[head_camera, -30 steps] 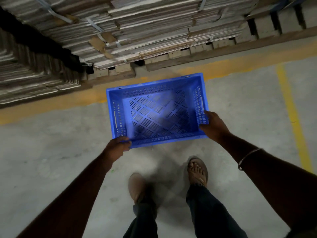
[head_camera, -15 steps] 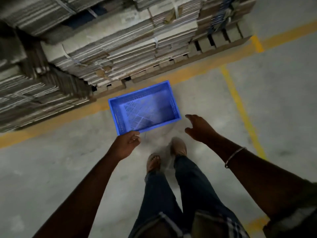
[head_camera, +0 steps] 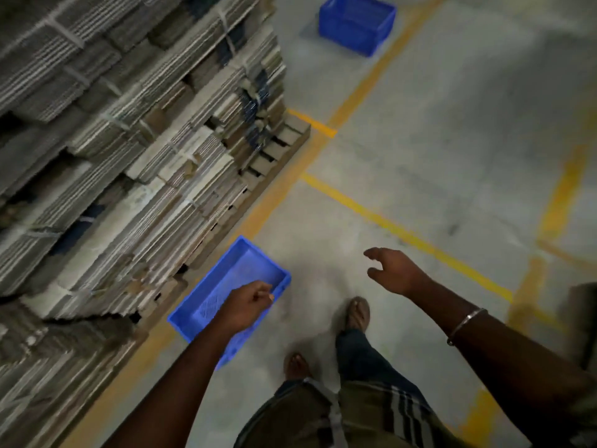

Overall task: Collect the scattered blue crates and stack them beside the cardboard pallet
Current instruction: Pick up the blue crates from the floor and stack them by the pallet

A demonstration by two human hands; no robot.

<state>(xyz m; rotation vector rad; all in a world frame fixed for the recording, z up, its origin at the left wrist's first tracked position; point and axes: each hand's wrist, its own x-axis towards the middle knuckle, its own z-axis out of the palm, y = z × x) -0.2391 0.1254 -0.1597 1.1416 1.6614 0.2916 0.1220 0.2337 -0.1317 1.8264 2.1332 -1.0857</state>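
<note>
A blue crate (head_camera: 232, 279) rests on the concrete floor beside the cardboard pallet (head_camera: 135, 150), on the yellow line. My left hand (head_camera: 247, 307) hangs above the crate's near side, fingers curled loosely, holding nothing. My right hand (head_camera: 392, 270) is out to the right over bare floor, fingers apart and empty. A second blue crate (head_camera: 357, 24) stands on the floor far ahead, past the pallet's corner.
Tall strapped stacks of flat cardboard fill the left side on wooden pallets. Yellow floor lines (head_camera: 397, 231) cross the grey concrete to the right. My feet (head_camera: 357, 313) stand just right of the near crate. A dark object (head_camera: 584, 318) sits at the right edge.
Both hands have let go of the crate, which now rests on the floor by the pallet. My view has turned to the right, bringing the far crate into sight.
</note>
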